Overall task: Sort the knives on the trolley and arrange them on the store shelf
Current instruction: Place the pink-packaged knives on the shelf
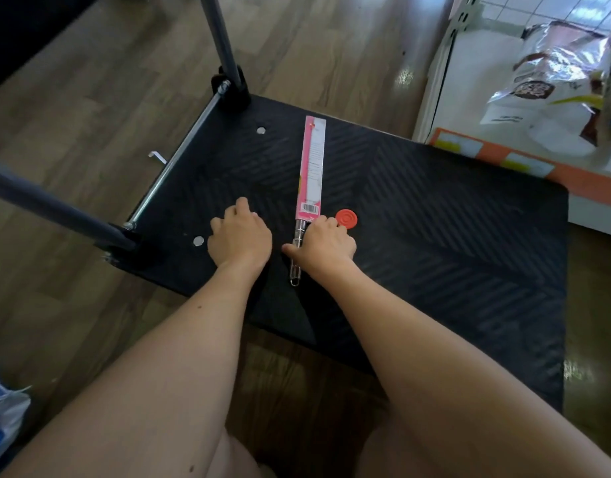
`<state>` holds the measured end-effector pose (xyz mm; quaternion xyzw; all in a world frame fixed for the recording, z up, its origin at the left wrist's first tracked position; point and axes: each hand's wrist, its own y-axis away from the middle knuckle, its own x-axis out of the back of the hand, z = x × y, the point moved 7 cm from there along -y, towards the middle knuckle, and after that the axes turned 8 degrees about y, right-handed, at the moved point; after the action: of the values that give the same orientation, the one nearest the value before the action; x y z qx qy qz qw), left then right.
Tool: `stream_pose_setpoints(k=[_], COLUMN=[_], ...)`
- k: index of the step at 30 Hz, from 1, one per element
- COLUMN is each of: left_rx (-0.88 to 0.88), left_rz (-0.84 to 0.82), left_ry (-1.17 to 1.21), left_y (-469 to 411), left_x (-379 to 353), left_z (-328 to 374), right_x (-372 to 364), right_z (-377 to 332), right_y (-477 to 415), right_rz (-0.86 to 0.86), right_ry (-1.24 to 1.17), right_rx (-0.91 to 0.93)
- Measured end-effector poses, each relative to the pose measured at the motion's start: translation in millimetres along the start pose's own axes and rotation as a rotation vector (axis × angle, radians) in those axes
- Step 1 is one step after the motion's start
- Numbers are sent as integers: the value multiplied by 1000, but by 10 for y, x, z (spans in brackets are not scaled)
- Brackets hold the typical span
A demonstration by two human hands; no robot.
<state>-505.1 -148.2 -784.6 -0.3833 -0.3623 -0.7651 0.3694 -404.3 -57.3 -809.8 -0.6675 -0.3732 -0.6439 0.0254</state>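
Observation:
One knife (311,170) lies lengthwise on the black trolley deck (435,243), its blade in a pink and white card sleeve with a barcode, its metal handle pointing toward me. My right hand (326,244) is on the handle, thumb on the left side and fingers curled over the right, gripping it against the deck. My left hand (240,234) rests on the deck just left of the knife, fingers bent down onto the ribbed surface, holding nothing.
A red round button (345,217) sits on the deck beside my right hand. The trolley's grey handle posts (221,39) rise at the left. A white store shelf (476,98) with an orange price strip and a foil bag (552,84) stands at the right. Wood floor surrounds.

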Motion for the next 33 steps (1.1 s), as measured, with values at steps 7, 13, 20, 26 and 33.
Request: stream_pose_setpoints(k=[7, 13, 20, 26, 33], left_rx=[-77, -120, -180, -325, -378], left_rz=[-18, -38, -18, 47, -55], left_ry=[-14, 25, 134, 259, 260], left_y=[-27, -13, 100, 262, 704], left_x=[-8, -146, -224, -66, 680], left_z=[92, 269, 694, 1307, 2056], right_x=[44, 221, 468, 789, 1803], right_z=[80, 251, 639, 1287, 1607], right_y=[-47, 25, 110, 212, 919], right_rz=[-14, 45, 9, 48, 151], right_ry=[-62, 21, -93, -350, -564], right_rx=[-10, 32, 4, -181, -231])
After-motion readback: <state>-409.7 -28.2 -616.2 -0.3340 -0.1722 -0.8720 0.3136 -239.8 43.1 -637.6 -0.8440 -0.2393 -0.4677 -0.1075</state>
